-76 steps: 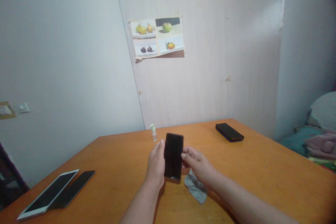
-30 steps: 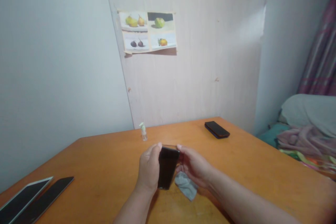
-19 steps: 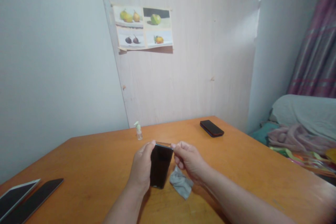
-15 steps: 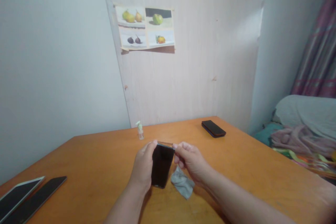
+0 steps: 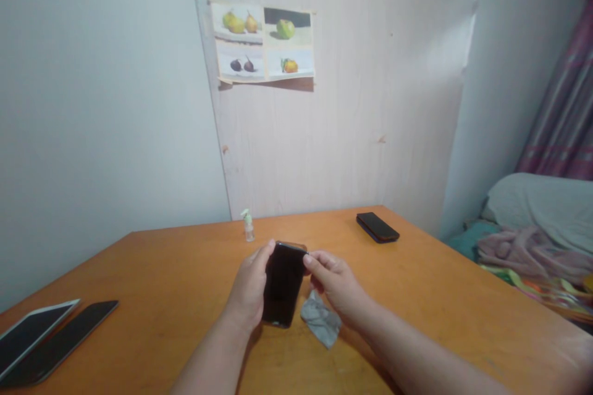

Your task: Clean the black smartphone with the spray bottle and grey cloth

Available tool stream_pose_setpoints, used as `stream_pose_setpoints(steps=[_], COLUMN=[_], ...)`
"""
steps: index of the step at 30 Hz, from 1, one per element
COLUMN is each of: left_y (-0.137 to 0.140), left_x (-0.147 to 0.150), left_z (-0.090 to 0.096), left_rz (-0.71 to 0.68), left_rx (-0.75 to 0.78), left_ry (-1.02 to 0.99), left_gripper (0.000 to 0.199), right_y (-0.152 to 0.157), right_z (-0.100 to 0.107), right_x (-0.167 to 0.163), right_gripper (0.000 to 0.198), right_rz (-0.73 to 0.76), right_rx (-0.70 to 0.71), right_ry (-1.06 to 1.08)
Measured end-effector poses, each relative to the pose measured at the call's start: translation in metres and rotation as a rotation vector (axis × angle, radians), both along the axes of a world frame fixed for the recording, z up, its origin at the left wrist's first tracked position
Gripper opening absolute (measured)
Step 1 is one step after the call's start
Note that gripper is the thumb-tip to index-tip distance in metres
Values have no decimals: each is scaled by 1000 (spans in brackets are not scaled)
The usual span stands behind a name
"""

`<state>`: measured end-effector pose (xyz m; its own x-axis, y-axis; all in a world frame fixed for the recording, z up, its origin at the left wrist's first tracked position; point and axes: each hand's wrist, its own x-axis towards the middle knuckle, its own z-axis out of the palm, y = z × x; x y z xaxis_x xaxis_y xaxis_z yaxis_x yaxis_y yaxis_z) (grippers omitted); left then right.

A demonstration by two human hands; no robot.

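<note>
A black smartphone is held up over the table, tilted, its dark screen toward me. Along its top edge shows a thin see-through rim, which looks like a clear phone case. My left hand wraps the phone's left side, thumb along the upper left edge. At the upper right corner, my right hand pinches with thumb and fingers; whether it grips the phone, the clear rim or both is hard to see. Below the right hand a crumpled grey cloth lies on the table.
On the wooden table, a small pump bottle stands near the back edge. Another dark phone lies at the back right. A white-framed tablet and a dark flat panel lie at the left.
The phone's upper end has shifted slightly up and left in view, and my right hand stays at its corner. The camera view has moved a little.
</note>
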<state>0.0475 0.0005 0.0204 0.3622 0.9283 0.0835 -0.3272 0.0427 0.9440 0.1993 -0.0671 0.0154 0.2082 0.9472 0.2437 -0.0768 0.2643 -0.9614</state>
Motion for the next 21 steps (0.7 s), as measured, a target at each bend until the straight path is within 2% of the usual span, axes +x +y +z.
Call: stream_pose_setpoints(steps=[7,12,15,21], left_y=[12,10,8,11], left_x=[-1,3,5,9], left_z=[-14,-18,-18,-24], left_rz=[-31,13,19,77], left_rx=[61,-18,-80,-110], left_ry=[117,191,206,219], left_gripper=[34,16,22,33], right_y=[6,10,13,18], right_z=[-7,-18,-22,-23], right_x=[4,8,14,26], right_gripper=[46,45,39,33], right_rz=[-76,-89,-104,-191], right_rx=[-6,-9,-14,-60], right_ry=[59,111,159,284])
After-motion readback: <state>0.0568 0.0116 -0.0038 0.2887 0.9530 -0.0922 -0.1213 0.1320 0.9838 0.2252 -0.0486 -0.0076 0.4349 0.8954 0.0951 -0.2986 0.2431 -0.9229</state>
